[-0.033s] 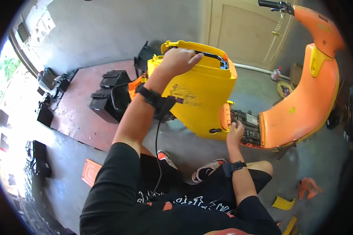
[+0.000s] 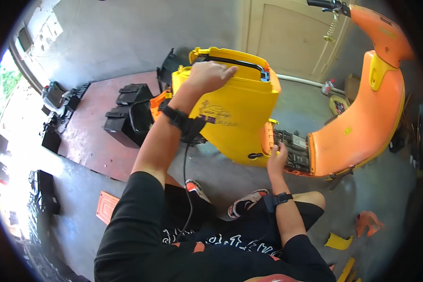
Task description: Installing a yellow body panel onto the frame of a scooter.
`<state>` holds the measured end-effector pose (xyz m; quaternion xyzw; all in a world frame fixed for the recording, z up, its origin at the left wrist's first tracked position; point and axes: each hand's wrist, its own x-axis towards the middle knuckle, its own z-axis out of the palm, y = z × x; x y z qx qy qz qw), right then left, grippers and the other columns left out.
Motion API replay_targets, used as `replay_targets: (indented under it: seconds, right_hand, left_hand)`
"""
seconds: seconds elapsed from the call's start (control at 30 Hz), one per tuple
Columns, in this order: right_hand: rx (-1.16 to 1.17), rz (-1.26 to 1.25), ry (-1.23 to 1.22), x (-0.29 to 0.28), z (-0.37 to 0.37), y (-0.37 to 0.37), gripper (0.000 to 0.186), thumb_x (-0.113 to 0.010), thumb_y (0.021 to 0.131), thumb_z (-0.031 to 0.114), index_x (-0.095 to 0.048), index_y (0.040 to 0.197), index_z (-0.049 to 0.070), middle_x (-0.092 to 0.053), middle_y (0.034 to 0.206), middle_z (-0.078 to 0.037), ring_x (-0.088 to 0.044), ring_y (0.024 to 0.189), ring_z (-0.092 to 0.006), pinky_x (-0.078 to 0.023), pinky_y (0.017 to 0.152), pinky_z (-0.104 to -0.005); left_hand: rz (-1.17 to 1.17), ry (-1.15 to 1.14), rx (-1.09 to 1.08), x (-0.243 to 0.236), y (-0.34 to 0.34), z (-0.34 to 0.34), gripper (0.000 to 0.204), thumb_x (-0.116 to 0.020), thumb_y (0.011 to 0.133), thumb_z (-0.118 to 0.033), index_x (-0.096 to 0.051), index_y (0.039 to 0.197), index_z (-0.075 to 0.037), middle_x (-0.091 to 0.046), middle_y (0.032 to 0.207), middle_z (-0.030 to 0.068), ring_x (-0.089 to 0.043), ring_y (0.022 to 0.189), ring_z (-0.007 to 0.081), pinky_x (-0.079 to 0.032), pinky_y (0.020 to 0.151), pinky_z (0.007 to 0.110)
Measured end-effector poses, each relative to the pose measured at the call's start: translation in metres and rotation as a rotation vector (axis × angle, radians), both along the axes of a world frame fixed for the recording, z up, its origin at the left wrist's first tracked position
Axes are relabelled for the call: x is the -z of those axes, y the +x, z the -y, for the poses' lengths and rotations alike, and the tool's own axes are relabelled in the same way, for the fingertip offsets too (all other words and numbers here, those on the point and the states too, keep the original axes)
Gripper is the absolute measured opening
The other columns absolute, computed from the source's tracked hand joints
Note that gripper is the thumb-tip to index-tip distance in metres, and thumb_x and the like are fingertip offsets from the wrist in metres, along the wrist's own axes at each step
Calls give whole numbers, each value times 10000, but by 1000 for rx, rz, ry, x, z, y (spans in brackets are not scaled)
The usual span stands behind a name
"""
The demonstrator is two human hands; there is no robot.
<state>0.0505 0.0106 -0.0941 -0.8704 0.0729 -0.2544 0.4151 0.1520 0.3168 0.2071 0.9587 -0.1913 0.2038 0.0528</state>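
At the centre of the frame, the yellow scooter body panel (image 2: 256, 105) bears dark handwriting-like script (image 2: 216, 113) with a line drawing and a small purple label (image 2: 210, 120), all too small to read surely. White lettering (image 2: 235, 241) crosses the black clothing (image 2: 249, 263), lower centre. A yellow oval emblem (image 2: 347, 130) marks the orange front fairing (image 2: 362, 120) at right, its content illegible.

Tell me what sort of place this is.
Probably a small scooter repair workshop: an orange-and-yellow scooter has its floor compartment open, a loose yellow piece and an orange piece lie on the floor, and black boxes stand on a reddish platform.
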Motion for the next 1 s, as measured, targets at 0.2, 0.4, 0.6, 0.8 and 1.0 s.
replay_targets:
  seconds: [0.2,0.4,0.6,0.8,1.0]
  right_hand:
    - [-261,-39,-173,5,-21,-9,455,-457,999,322,-502,1279,-35,-536,1292,-230,-484,1217,-400,-321,1052,-517]
    - [-223,122,-212,-5,-15,-11,341,-482,991,287,-597,1101,-14,-628,1118,-221,-584,1047,-406,-443,894,-484]
    - [-172,-402,-249,-26,-7,-17,738,-223,1008,567,-670,902,-10,-663,775,-253,-642,803,-459,-496,742,-523]
    - [-198,-417,-356,-21,-22,-10,735,-273,1010,560,-660,778,-21,-644,712,-259,-639,725,-453,-496,671,-530]
    - [-174,-251,-384,-24,-34,-9,713,-353,1001,540,-625,622,2,-596,579,-228,-612,585,-437,-476,559,-521]
  left_hand:
    - [88,35,-68,16,-17,-11,565,-323,1007,-471,-740,843,-127,-710,805,110,-672,802,326,-511,717,448]
    - [56,72,-144,14,-11,-3,634,-307,983,-545,-759,848,-121,-720,802,98,-687,808,295,-528,739,422]
    - [5,95,-205,15,-13,-3,681,-245,975,-599,-769,935,-166,-724,840,86,-677,832,293,-514,747,421]
    - [18,57,-212,17,-13,-2,664,-249,971,-598,-773,950,-190,-727,820,58,-686,815,254,-520,726,401]
    - [57,56,-184,21,2,-2,658,-248,972,-589,-768,962,-185,-729,851,70,-686,835,262,-521,739,407]
